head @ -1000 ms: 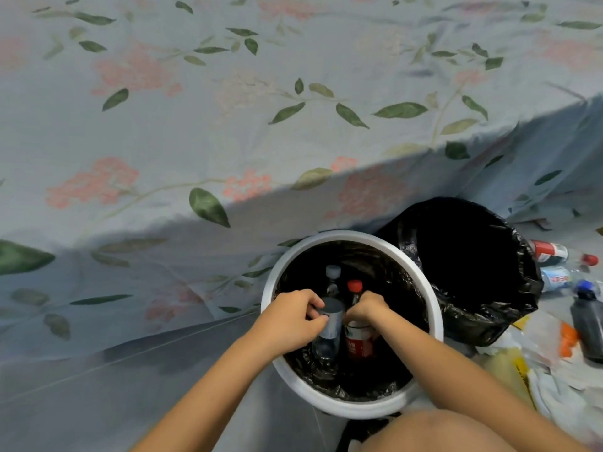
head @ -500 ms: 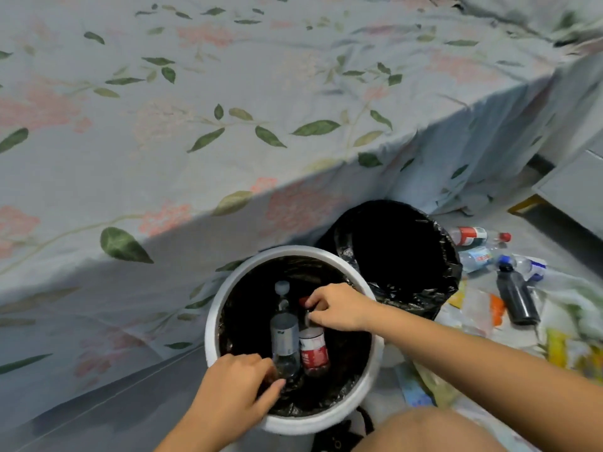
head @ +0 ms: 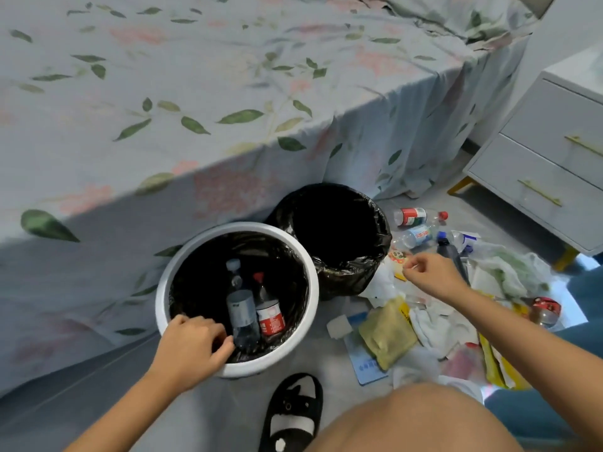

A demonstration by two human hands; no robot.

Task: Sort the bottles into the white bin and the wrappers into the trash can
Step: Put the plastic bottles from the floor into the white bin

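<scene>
The white bin (head: 168,285) with a black liner stands on the floor by the bed. Two bottles stand in it, a grey-label bottle (head: 240,308) and a red-label bottle (head: 270,318). My left hand (head: 192,344) hovers over the bin's near rim with loosely curled fingers and holds nothing. Behind the bin is the black-bagged trash can (head: 378,252). My right hand (head: 427,272), empty and loosely curled, hangs over the litter to its right. There lie a yellow-green wrapper (head: 386,331), white wrappers (head: 434,321), a second red-label bottle (head: 412,216), a blue-label bottle (head: 419,235) and a dark bottle (head: 448,252).
A bed under a floral sheet (head: 195,109) fills the left and back. A white nightstand (head: 548,164) stands at the right. My foot in a black slipper (head: 293,409) and my knee (head: 408,419) are in front of the bin. A small red jar (head: 545,308) lies among the wrappers.
Both hands let go of the bottles in the white bin. The left hand drew back to the near rim. The right hand moved out and right, over the wrappers.
</scene>
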